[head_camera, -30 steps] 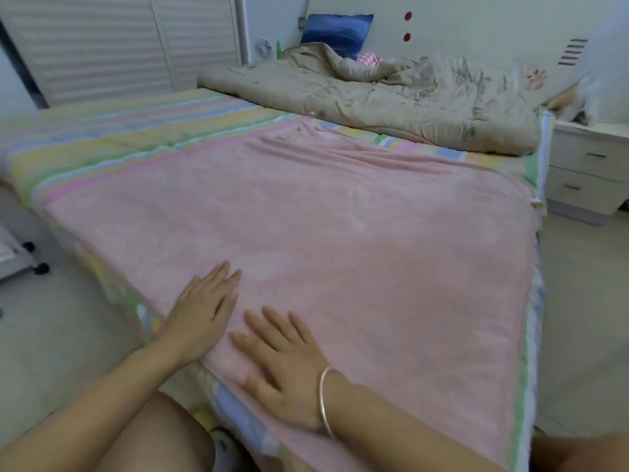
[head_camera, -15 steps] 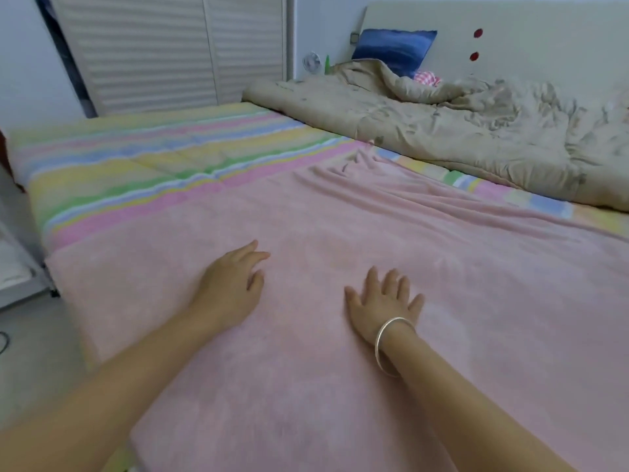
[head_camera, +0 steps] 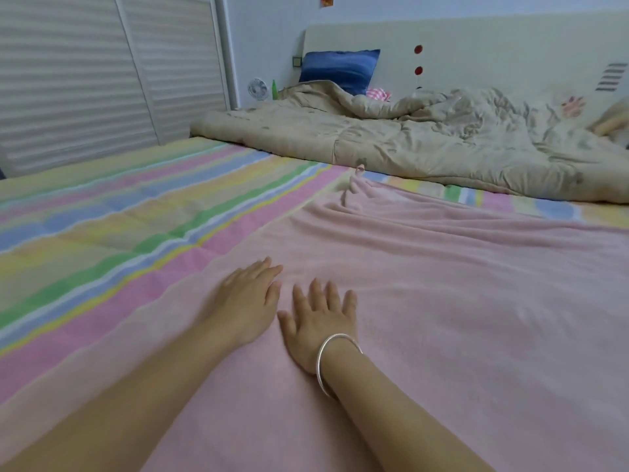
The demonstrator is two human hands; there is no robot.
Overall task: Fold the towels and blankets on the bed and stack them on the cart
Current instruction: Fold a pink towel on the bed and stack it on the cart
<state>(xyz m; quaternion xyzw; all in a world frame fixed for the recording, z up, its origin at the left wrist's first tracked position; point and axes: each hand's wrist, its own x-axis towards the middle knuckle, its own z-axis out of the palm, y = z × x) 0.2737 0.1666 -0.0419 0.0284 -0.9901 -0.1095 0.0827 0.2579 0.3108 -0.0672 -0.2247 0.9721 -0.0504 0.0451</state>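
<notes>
A bed (head_camera: 102, 216) with a striped sheet in pastel bands fills most of the view. Spread across its near right part lies a pink blanket (head_camera: 459, 301), flat for the most part, with soft creases running toward its far corner (which is bunched into a small peak near the quilt). A rumpled beige quilt (head_camera: 425, 144) lies across the head end of the bed, well apart from the hands. Behind it a blue pillow (head_camera: 340, 68) leans against the pale headboard (head_camera: 493, 49). Both hands rest palm-down on the blanket near its left edge, just beside each other. The left hand (head_camera: 246, 301) lies flat with fingers straight and close together, gripping nothing. The right hand (head_camera: 321, 318) lies flat with fingers straight and slightly spread, also holding nothing. A silver bangle (head_camera: 332, 361) circles the right wrist.
</notes>
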